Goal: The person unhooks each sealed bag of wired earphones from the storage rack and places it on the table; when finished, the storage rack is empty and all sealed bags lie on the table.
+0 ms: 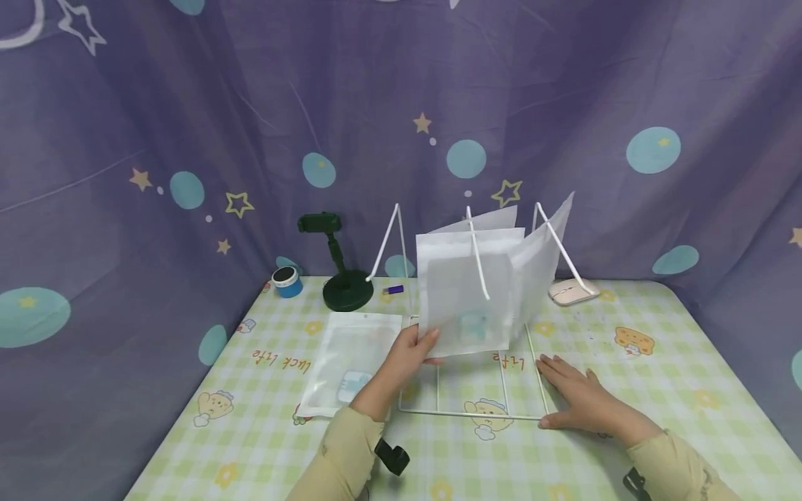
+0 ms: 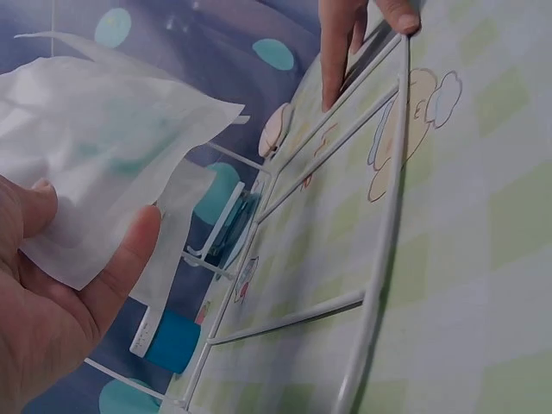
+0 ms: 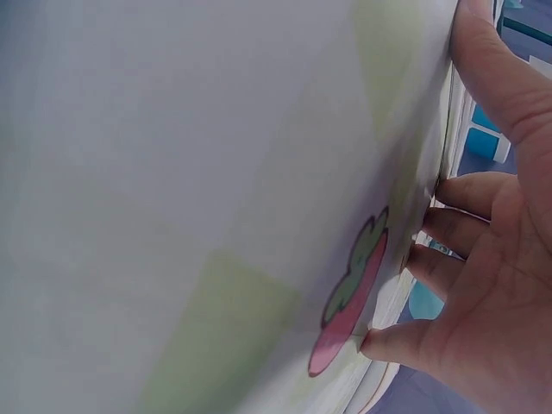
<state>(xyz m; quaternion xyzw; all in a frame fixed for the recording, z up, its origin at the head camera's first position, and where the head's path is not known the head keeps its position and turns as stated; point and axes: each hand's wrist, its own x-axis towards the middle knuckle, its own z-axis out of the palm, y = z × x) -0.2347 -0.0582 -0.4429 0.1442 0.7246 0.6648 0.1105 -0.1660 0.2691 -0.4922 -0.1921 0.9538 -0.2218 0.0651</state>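
My left hand (image 1: 401, 358) holds the lower left corner of a white translucent zip pouch (image 1: 460, 285), thumb in front and fingers behind. Through its film a pale blue patterned shape shows faintly. The pouch stands upright at a white wire rack (image 1: 470, 414), whose bent prongs rise at the back. More white pouches (image 1: 541, 271) lean among the prongs behind it. My right hand (image 1: 583, 400) rests on the table with fingers spread, its thumb and fingertips at the rack's right side. Left of the rack, another pouch (image 1: 357, 341) lies flat, partly behind my left forearm.
A black phone stand (image 1: 347, 291) and a blue-and-white round container (image 1: 287, 282) stand at the back left, with a small purple item (image 1: 395, 289) close by. A pale mouse (image 1: 571, 292) sits behind the rack's right side. A patterned curtain (image 1: 376, 139) hangs behind the table.
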